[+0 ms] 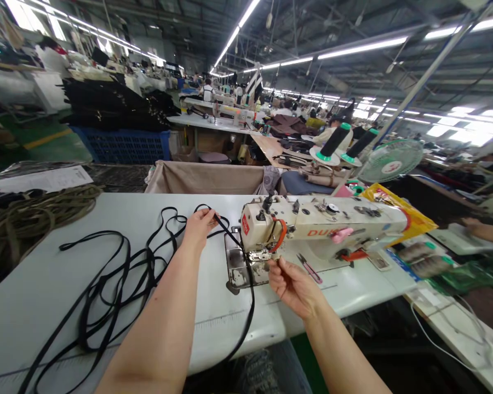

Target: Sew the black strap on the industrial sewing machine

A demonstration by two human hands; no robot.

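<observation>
White factory surface [33, 295] beneath both hands: left grip [197, 230] clamped on black strap [230, 235]; right grip [293, 287] just beside it, cannot tell if closed.

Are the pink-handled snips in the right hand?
No, the pink-handled steel snips lie on the white table top beside the cream sewing machine, apart from the right hand.

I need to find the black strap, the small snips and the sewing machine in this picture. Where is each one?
black strap [251, 295]: head view, on its length beside the machine.
thread snips [314, 276]: head view, on the pink handle.
sewing machine [324, 223]: head view, on the cream arm.
</observation>
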